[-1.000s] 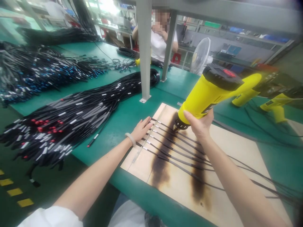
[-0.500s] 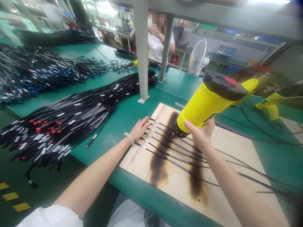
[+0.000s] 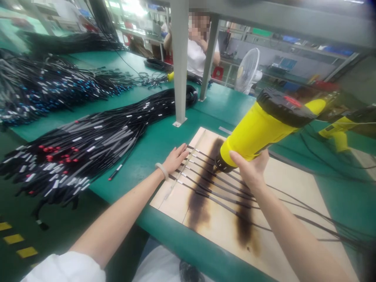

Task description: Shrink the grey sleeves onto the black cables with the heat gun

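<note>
A yellow heat gun [image 3: 249, 131] with a black rear cap is gripped in my right hand [image 3: 252, 170]. Its nozzle points down at several black cables [image 3: 217, 192] laid side by side across a pale wooden board [image 3: 282, 176]. Two dark scorched bands run over the board beneath them. My left hand [image 3: 175, 158] lies flat over the cables' ends at the board's left edge, fingers stretched out. White labels show on the cables just right of those fingers. The tips under my palm are hidden.
A thick cable bundle [image 3: 117, 133] with red-tipped ends lies left on the green table [image 3: 147, 152]. Another bundle [image 3: 58, 86] has blue ends. Grey posts [image 3: 179, 66] rise behind the board. A second yellow heat gun [image 3: 337, 131] is at right. A person [image 3: 198, 55] and a fan [image 3: 248, 70] are beyond.
The view has shifted slightly. Both hands hold nearly the same places, with the heat gun's nozzle still over the cables at the left scorched band.
</note>
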Demonstrator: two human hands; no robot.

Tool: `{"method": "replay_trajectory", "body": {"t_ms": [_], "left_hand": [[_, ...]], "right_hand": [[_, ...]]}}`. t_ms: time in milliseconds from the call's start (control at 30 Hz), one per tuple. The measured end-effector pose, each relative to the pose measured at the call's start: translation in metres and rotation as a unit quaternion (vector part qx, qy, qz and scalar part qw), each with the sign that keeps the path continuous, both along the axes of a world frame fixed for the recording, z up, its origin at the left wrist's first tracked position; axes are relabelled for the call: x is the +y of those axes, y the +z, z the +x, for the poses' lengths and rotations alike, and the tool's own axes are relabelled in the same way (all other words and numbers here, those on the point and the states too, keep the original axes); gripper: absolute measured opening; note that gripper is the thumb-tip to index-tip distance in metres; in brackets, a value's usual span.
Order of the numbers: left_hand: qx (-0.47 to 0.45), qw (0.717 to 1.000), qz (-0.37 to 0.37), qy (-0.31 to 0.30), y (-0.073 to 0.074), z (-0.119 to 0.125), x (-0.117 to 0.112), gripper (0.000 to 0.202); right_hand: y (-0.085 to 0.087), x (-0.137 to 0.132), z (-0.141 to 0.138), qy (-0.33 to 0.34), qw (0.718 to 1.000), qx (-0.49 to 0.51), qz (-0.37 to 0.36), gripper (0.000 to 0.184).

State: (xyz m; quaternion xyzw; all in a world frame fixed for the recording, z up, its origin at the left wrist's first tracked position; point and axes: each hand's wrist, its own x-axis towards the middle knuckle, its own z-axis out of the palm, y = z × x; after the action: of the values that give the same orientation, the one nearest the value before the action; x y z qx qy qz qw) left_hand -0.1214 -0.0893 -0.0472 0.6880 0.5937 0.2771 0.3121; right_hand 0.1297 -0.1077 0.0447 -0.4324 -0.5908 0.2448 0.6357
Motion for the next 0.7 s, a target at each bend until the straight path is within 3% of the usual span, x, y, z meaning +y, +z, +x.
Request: {"method": "replay_trajectory", "body": {"t_ms": [700], "left_hand": [[-0.011, 1.000, -0.006, -0.007, 0.001, 0.001, -0.002, 0.079]], "right_hand": [[0.001, 0.011, -0.013, 0.012, 0.999, 0.027, 0.033, 0.054]]}}
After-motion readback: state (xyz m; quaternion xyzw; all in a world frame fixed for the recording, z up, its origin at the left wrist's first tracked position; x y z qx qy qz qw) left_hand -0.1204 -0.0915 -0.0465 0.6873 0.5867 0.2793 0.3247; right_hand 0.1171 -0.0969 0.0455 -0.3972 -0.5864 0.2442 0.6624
